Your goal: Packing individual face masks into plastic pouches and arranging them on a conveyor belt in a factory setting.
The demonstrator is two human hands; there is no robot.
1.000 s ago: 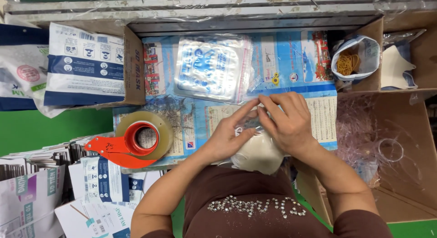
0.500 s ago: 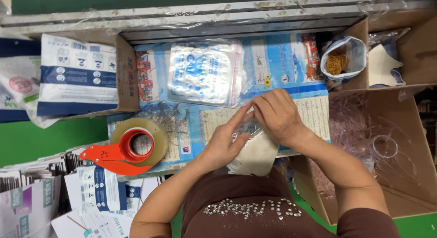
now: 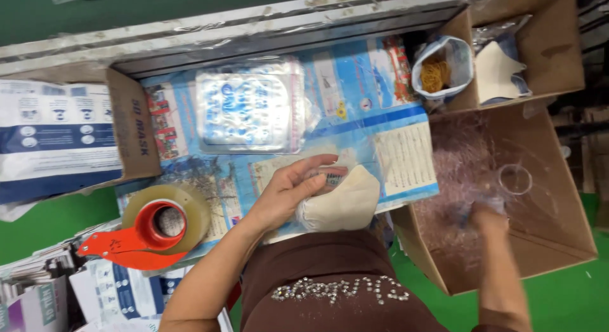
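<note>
Presently, two hands are showing, both the person's own. The left hand is gripping one cream-coloured moulded mask against the printed blue sheet covering the work surface; the mask is soft, cupped and rounded, lying at the near edge of the sheet just in front of the person's body. The right hand is reaching down into the large open cardboard box to the right, among glossy clear film wrappers; motion blur is hiding the fingers, so its grip cannot be told.

One stack of clear plastic pouches, flat and shiny, is lying on the sheet beyond the mask. One tape dispenser, red plastic with a roll of translucent tape, is sitting to the left. One small bag of tan rubber bands is standing at the far right, beside a smaller carton holding more white masks.

Against the earlier frames, the right hand is no longer working on the mask with the left; it is now well apart, inside the box.
</note>
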